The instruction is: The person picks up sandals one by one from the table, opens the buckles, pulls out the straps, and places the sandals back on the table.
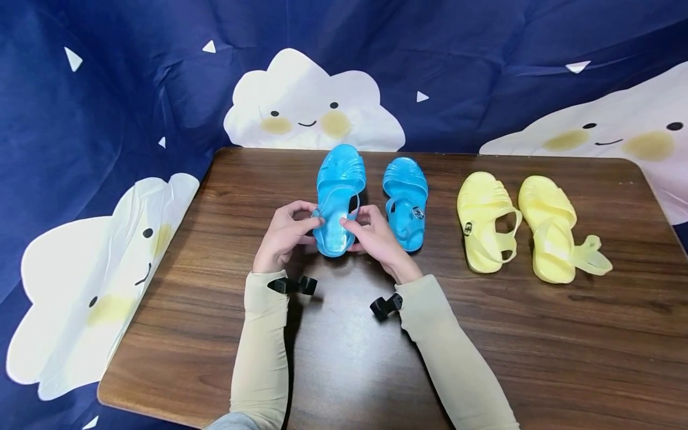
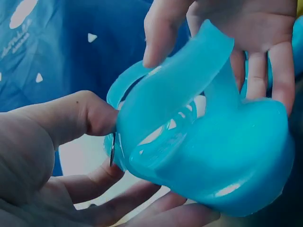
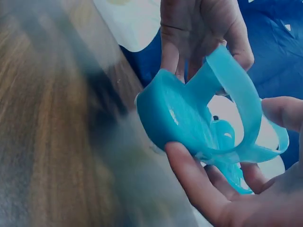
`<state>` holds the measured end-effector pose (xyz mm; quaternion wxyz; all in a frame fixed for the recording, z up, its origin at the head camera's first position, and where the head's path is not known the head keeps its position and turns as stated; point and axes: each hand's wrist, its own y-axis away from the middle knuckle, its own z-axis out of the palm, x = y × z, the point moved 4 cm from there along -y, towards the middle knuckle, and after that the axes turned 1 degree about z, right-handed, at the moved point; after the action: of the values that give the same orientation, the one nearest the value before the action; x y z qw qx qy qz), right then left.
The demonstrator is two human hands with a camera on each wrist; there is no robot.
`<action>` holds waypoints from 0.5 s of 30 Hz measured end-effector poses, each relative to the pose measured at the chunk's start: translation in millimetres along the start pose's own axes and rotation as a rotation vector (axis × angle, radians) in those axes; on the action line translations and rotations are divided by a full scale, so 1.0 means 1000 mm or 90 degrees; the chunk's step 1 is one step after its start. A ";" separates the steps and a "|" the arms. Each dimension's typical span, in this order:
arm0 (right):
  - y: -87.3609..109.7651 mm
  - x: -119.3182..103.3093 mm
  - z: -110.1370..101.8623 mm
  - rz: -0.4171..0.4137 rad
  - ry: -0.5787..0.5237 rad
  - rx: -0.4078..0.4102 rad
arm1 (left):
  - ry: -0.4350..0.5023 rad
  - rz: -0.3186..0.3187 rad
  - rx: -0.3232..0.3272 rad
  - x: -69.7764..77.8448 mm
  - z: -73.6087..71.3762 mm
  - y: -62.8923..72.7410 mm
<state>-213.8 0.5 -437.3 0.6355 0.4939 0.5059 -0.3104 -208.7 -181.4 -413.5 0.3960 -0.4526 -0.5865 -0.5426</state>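
Observation:
A blue jelly sandal (image 1: 337,206) is held between both hands, toe pointing to the table's far edge. My left hand (image 1: 287,234) grips its left side, with the thumb at the strap beside the metal buckle (image 2: 112,149) and the fingers spread under the sole. From the other side my right hand (image 1: 380,237) holds it. In the right wrist view that hand's fingers support the underside near the heel (image 3: 158,113), and its thumb is at the ankle strap (image 3: 236,94). A matching blue sandal (image 1: 407,188) lies just right of the right hand, its strap across the heel.
Two yellow sandals (image 1: 484,203) stand farther right on the brown wooden table (image 1: 226,334). The outer one's strap (image 1: 591,257) sticks out sideways. A dark blue cloth (image 1: 457,36) with smiling clouds hangs behind the table and along its left side.

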 end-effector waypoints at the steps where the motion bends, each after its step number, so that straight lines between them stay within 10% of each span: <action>1: 0.002 -0.002 -0.001 -0.005 -0.007 0.000 | 0.005 0.005 -0.003 0.002 0.000 0.002; 15: 0.026 -0.020 -0.028 -0.065 -0.061 0.010 | 0.049 0.091 -0.064 0.023 0.010 0.022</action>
<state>-205.6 32.7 -410.2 0.6387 0.4568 0.4968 -0.3696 -194.2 -169.2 -386.2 0.4324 -0.4916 -0.5091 -0.5587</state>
